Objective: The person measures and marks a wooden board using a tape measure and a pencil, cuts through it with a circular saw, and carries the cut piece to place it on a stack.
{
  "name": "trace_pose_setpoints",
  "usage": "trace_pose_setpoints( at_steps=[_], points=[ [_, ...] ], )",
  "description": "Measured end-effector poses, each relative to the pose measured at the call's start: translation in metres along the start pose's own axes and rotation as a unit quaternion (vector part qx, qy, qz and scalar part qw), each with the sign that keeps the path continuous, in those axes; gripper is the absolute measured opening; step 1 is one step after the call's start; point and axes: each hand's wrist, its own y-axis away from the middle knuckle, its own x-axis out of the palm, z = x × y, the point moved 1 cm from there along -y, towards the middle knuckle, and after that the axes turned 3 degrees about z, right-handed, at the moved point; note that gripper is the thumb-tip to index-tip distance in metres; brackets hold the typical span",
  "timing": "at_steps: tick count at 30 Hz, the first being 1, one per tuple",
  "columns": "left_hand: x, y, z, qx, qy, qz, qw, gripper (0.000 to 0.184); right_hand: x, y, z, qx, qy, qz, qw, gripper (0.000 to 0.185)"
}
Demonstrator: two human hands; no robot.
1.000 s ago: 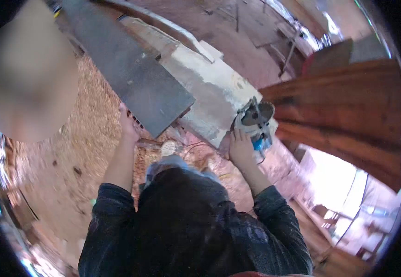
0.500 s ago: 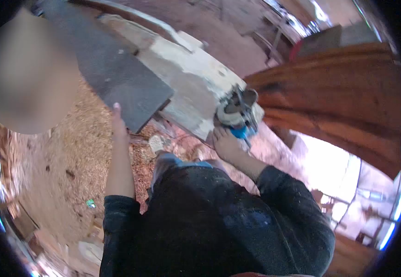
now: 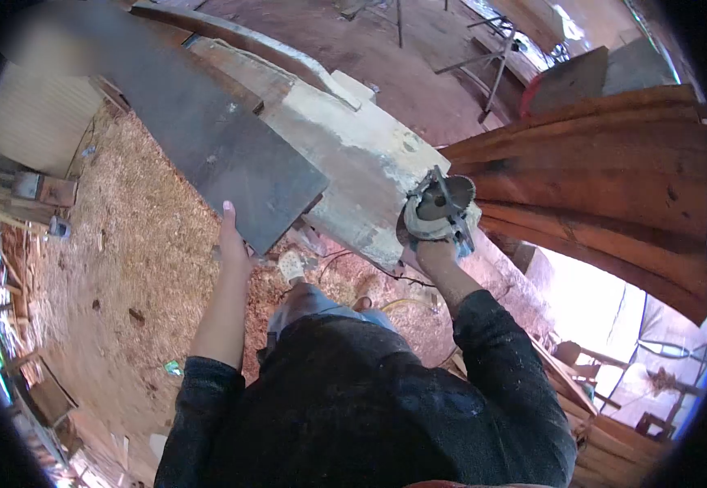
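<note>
A wide dark board (image 3: 239, 167) runs from the upper left toward the middle, partly lying over the pale workbench (image 3: 353, 122). My left hand (image 3: 233, 240) holds the board's near edge, thumb on top; its other fingers are hidden beneath. At the bench's right end, a circular saw (image 3: 430, 207) rests with its round toothed blade (image 3: 456, 193) exposed on top. My right hand (image 3: 437, 256) is closed at the near side of the saw, around what looks like its handle. Its fingertips are partly hidden.
Large reddish-brown slabs (image 3: 589, 163) stand at the right, close behind the saw. Wood shavings (image 3: 142, 236) cover the floor at the left. A dark cable (image 3: 406, 280) hangs below the bench. A long curved timber (image 3: 247, 41) lies along the bench's far side. A blur covers the upper left.
My right hand has shifted from beside the saw to its near end, and the blade shows more clearly. My left hand stays on the board's edge. The camera view has shifted slightly.
</note>
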Motion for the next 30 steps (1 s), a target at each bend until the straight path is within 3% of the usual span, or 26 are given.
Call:
trace_pose_setpoints(
  at_steps=[5,7,9,12,14,16,19,22,25,28,30],
  points=[
    [0.016,0.005,-0.001,0.034,0.025,-0.002,0.999,0.074,-0.031,0.089,-0.047,-0.050,-0.050,-0.108,0.992,0.061],
    [0.020,0.001,-0.004,0.021,0.032,0.003,0.999,0.075,-0.014,0.124,-0.078,-0.038,-0.126,0.000,0.991,0.060],
    [0.022,-0.007,-0.001,0.039,0.008,-0.027,0.999,0.077,0.002,0.169,-0.100,0.057,-0.200,0.043,0.977,0.058],
    [-0.007,-0.048,0.014,0.044,-0.048,-0.076,0.995,0.079,0.084,0.221,-0.154,0.080,-0.350,-0.034,0.933,0.054],
    [-0.011,-0.051,0.014,0.042,-0.088,-0.101,0.990,0.081,0.135,0.258,-0.182,0.156,-0.344,0.030,0.925,0.056],
    [0.003,-0.038,0.009,0.039,-0.125,-0.119,0.984,0.083,0.219,0.298,-0.203,0.231,-0.411,0.048,0.881,0.053],
    [0.030,-0.021,0.007,0.056,-0.117,-0.096,0.987,0.085,0.313,0.344,-0.200,0.310,-0.491,0.052,0.812,0.050],
    [0.041,-0.010,0.030,0.024,-0.237,-0.171,0.956,0.087,0.371,0.373,-0.183,0.344,-0.536,0.037,0.770,0.048],
    [0.148,0.101,0.087,0.010,-0.121,-0.142,0.982,0.095,0.410,0.389,-0.173,0.353,-0.562,0.007,0.748,0.045],
    [0.129,0.104,0.185,-0.042,-0.072,-0.096,0.992,0.096,0.432,0.399,-0.165,0.350,-0.579,-0.024,0.736,0.043],
    [0.144,0.138,0.234,-0.112,-0.113,-0.091,0.983,0.094,0.441,0.403,-0.164,0.337,-0.584,-0.050,0.737,0.042]
  ],
)
